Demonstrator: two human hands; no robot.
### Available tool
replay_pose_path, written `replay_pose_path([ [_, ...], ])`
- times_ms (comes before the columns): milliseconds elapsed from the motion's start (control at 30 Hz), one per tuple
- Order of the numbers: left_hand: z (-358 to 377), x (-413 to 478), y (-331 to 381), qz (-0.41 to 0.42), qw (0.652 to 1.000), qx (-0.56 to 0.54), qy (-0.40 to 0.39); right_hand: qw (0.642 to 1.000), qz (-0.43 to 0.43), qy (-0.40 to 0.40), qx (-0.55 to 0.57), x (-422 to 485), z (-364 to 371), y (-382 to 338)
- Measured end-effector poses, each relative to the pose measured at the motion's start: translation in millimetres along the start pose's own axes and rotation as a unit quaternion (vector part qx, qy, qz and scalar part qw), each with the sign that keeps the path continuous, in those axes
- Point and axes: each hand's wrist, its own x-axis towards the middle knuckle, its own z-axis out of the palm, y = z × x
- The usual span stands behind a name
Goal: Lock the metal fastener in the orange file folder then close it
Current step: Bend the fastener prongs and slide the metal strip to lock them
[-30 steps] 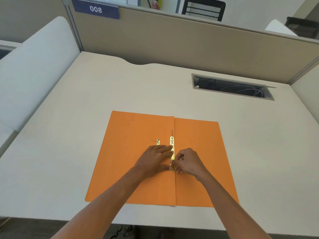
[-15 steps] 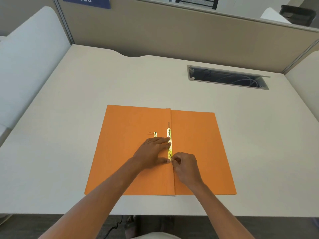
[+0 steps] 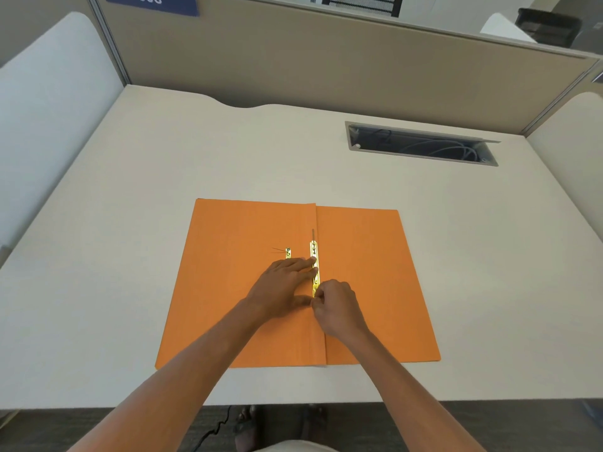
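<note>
An orange file folder [image 3: 365,272] lies open and flat on the desk. Along its centre fold runs a gold metal fastener strip [image 3: 314,256]. A smaller gold metal piece [image 3: 288,252] lies on the left flap, partly under my fingers. My left hand [image 3: 282,283] presses flat on the left flap, with its fingertips on the strip. My right hand [image 3: 336,305] pinches the strip's near end between thumb and fingers; that end is hidden by the fingers.
The desk [image 3: 473,256] is pale beige, with a cable slot [image 3: 421,145] at the back right. Partition walls [image 3: 326,66] stand behind and at both sides. The desk's front edge is close below the folder.
The camera tilted down slightly. My right hand slid a little along the strip's near end; my left hand stayed pressed on the flap and strip.
</note>
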Motion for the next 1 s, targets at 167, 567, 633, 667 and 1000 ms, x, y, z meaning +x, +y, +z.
replay_pose_path([
  [167, 0, 1, 0, 0.0, 1.0, 0.001, -0.002, 0.999, -0.023, 0.005, -0.046, -9, 2, -8],
  [567, 0, 4, -6, 0.008, 0.999, 0.011, -0.046, 0.978, -0.125, 0.089, -0.142, -39, 22, 6],
  [633, 1, 4, -6, 0.011, 0.999, 0.014, -0.043, 0.972, -0.134, 0.101, -0.166, -39, 21, 7],
  [667, 0, 4, -6, 0.012, 0.999, 0.015, -0.043, 0.969, -0.138, 0.101, -0.176, -39, 21, 8],
  [1000, 0, 3, -6, 0.019, 0.999, 0.013, -0.038, 0.971, -0.136, 0.102, -0.169, -35, 20, 9],
])
